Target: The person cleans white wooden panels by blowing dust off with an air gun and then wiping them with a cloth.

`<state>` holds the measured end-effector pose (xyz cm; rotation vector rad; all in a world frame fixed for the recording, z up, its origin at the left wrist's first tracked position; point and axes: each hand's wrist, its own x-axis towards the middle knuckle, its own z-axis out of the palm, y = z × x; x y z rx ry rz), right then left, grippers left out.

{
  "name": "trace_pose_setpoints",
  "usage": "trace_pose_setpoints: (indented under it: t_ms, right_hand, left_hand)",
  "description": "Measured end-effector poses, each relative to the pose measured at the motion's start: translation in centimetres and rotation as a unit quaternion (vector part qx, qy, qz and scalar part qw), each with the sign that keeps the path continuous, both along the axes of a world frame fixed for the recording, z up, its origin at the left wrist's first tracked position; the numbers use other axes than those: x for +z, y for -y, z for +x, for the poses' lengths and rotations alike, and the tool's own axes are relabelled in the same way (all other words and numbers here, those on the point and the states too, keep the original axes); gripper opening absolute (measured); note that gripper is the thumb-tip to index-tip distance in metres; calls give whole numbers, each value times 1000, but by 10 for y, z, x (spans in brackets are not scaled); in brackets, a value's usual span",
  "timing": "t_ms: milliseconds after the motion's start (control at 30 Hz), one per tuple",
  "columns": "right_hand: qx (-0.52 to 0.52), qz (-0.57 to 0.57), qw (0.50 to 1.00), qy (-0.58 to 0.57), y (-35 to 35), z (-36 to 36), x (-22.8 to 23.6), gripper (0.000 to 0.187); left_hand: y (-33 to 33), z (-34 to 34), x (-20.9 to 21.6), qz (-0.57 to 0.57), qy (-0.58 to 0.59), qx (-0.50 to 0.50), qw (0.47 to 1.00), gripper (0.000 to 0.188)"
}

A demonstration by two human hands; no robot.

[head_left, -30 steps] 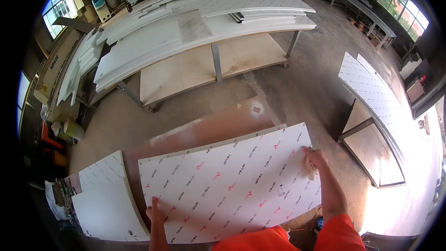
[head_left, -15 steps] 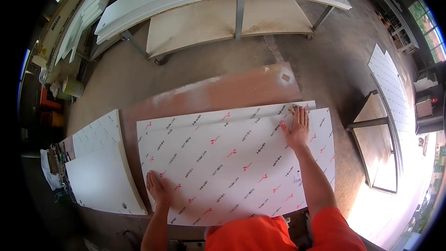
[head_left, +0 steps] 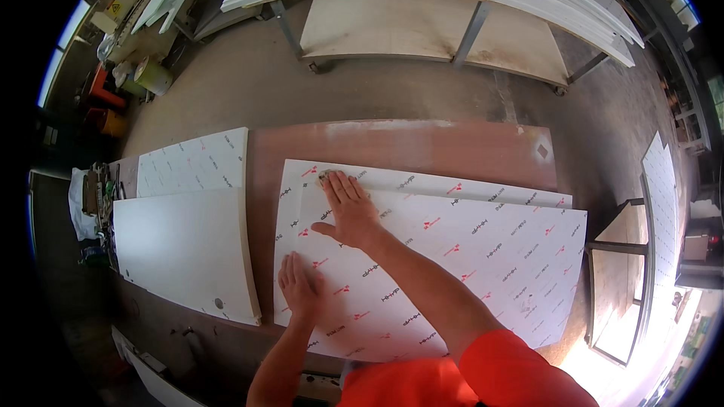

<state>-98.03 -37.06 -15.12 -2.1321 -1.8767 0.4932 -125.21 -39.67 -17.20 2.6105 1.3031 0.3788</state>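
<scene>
Two white boards in printed film lie stacked; the upper board leaves a strip of the lower board showing along its far edge. My right hand lies flat near the far left corner, thumb spread. Under its fingertips a small dark, crumpled wad shows, perhaps a rag, mostly hidden. My left hand rests on the upper board by its left edge, fingers extended and nothing visible in it.
A brown worktop carries the boards. At left lie a plain white panel and a printed panel. Beyond the floor, a wheeled table bears stacked white boards. A metal-framed stand is at right.
My right hand has swept left across the boards from near their right end, the dark wad staying under its fingers. The view has turned, and the boards lie at another angle in it.
</scene>
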Motion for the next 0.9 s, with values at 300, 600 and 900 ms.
trace_pose_setpoints:
  t_ms: [300, 600, 900]
  right_hand:
    - [-107, 6, 994, 27, -16, -25, 10, 100]
    - [188, 107, 976, 9, 31, -149, -11, 77]
    - [21, 61, 997, 39, 8, -167, 4, 94]
  left_hand:
    - [2, -5, 3, -35, 64, 16, 997, 72]
    - [2, -18, 2, -21, 337, 69, 939, 92]
    - [-19, -78, 33, -186, 538, 43, 821, 70]
